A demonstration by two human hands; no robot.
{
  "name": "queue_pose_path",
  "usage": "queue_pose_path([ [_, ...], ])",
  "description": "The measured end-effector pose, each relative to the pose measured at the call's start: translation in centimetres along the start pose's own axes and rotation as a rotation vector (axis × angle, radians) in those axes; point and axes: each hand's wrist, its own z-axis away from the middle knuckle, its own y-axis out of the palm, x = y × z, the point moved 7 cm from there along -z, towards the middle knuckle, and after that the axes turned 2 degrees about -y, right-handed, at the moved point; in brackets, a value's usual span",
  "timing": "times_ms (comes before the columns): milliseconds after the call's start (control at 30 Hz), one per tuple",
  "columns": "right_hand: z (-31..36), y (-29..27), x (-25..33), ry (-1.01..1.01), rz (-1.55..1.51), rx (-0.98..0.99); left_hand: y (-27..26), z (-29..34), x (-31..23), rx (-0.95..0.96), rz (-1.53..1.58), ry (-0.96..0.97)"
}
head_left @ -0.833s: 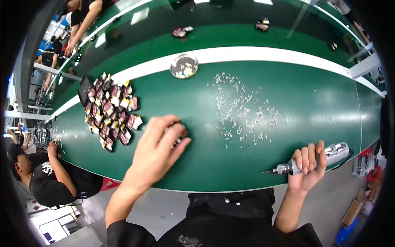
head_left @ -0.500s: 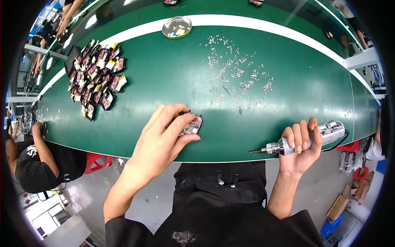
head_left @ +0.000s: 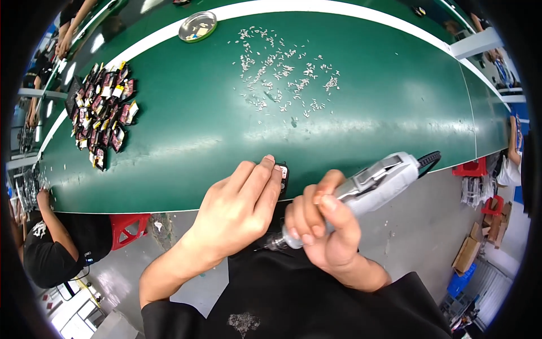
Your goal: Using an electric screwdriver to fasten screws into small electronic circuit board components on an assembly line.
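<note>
Near the table's front edge my left hand (head_left: 240, 200) has its fingers bent over a small dark-cased device (head_left: 284, 172). Most of that device is hidden by the fingers; a pale and reddish inner part shows at its right end. Close on the right, my right hand (head_left: 330, 231) grips a grey electric screwdriver (head_left: 381, 181). The tool slants, its cable end up to the right and its bit down to the left, in front of my dark clothing. The bit is blurred and touches nothing that I can make out.
Many small white pieces (head_left: 285, 70) lie scattered on the green table (head_left: 186, 130). A heap of open black-cased devices (head_left: 101, 110) sits at the left. At the back stands a round metal dish (head_left: 197, 26) with small parts. A person (head_left: 53, 243) sits at the far left.
My right hand has brought the screwdriver leftward and closer to my body, beside my left hand. My left hand still has the device, now lower over the table edge. The whole view has shifted.
</note>
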Motion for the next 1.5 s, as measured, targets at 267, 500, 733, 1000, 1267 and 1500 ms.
queue_pose_path([
  [267, 0.9, -1.8, -1.4, -0.004, 0.238, -0.164, 0.7, 0.6, -2.5, -0.038, -0.140, 0.120],
  [500, -1.3, 0.5, 3.5, -0.053, 0.132, 0.233, 1.3, 1.5, -2.6, 0.077, -0.131, 0.050],
  [733, -4.8, 3.5, 7.7, -0.220, 0.413, 0.498, 1.6, 1.7, -2.9, 0.139, -0.125, 0.049],
  [1000, -6.3, 3.0, 6.5, -0.201, 0.421, 0.500, 1.6, 1.9, -2.7, 0.126, -0.096, 0.060],
  [1267, -6.6, 2.8, 5.7, -0.150, 0.476, 0.506, 2.1, 2.2, -2.4, 0.073, -0.100, 0.086],
  [1500, -6.9, 4.1, 4.7, -0.110, 0.687, 0.566, 1.6, 2.1, -1.7, 0.022, -0.032, 0.084],
])
